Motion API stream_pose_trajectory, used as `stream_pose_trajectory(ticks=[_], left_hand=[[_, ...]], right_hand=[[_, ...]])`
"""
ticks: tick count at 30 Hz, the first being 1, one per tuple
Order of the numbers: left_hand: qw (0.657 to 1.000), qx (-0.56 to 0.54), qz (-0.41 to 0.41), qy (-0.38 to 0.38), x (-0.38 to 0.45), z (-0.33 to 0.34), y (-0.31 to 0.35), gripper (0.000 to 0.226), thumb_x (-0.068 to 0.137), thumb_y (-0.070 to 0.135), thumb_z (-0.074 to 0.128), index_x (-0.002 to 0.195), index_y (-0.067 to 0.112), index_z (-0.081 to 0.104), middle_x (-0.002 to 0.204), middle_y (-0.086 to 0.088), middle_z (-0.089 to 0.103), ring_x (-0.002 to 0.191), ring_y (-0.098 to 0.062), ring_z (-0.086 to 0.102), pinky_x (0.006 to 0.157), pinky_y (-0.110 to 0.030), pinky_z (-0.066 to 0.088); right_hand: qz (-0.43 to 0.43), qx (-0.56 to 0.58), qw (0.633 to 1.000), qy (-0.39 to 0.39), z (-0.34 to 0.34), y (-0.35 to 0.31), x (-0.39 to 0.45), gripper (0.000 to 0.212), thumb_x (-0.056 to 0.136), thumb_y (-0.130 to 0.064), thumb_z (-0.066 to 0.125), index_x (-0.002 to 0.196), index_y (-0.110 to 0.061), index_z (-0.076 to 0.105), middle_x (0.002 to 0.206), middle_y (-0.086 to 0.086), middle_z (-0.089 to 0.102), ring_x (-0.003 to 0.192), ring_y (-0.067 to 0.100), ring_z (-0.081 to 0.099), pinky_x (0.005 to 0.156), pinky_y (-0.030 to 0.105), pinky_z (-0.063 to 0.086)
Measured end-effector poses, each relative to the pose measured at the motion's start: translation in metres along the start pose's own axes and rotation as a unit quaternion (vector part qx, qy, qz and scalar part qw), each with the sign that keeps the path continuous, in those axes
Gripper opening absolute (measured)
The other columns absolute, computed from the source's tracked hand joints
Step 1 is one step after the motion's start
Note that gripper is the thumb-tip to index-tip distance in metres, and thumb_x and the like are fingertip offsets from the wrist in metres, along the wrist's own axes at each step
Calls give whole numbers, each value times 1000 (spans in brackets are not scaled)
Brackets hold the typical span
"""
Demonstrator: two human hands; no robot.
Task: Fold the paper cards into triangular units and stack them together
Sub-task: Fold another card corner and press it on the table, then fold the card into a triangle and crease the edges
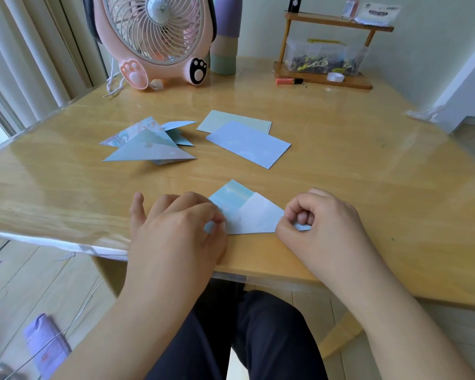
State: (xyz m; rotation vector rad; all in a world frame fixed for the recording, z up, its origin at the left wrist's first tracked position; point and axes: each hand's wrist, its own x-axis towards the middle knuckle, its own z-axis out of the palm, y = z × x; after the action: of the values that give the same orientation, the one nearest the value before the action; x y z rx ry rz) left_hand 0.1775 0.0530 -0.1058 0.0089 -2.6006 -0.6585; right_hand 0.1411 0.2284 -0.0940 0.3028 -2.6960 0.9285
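Both hands' curled fingers pinch the half-folded card [247, 212]: left hand [176, 229], right hand [321, 218].

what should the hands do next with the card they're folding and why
Probably press the right flap's crease flat. The right hand pinches the right corner of the half-folded card while the left hand pins its left corner to the table. It is not yet a triangle like the folded units behind it.
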Motion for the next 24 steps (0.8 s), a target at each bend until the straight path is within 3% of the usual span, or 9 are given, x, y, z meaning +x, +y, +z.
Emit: stream_pose_trajectory(ticks=[3,7,11,15,24], left_hand=[[998,-56,-28,-19,0,-1,-3,11,77,31,56,72,32,66,87,21,63,91,-17,57,103,-59,27],[997,-62,-42,-31,-1,-2,-3,11,82,25,68,75,34,67,89,21,62,93,-16,54,105,-55,26],[997,-49,-43,-42,1,-4,1,14,74,31,55,75,36,68,84,19,60,83,-17,53,96,-58,38],[996,-59,-37,-57,0,-6,-3,21,75,29,51,79,38,70,85,20,60,83,-13,51,101,-56,34],[995,-65,-43,-64,2,-7,-4,20,82,18,67,82,38,70,91,22,59,88,-11,46,108,-51,24]], right_hand=[[1,-7,1000,-5,0,0,0,13,72,-12,64,62,-16,57,65,-7,46,64,7,43,55,9,30],[-10,-20,1000,-10,-1,-7,0,14,73,-13,63,62,-16,57,66,-7,47,67,8,45,57,8,31],[-52,2,998,-46,19,-37,0,14,74,-15,62,61,-16,57,67,-7,47,72,11,46,61,17,35],[-68,20,996,-59,30,-49,2,11,74,-16,63,64,-10,61,65,-6,44,71,9,43,58,12,32],[14,-7,1000,-22,-12,-4,-1,12,68,-9,64,56,-12,59,59,-5,47,62,3,45,56,12,37]])
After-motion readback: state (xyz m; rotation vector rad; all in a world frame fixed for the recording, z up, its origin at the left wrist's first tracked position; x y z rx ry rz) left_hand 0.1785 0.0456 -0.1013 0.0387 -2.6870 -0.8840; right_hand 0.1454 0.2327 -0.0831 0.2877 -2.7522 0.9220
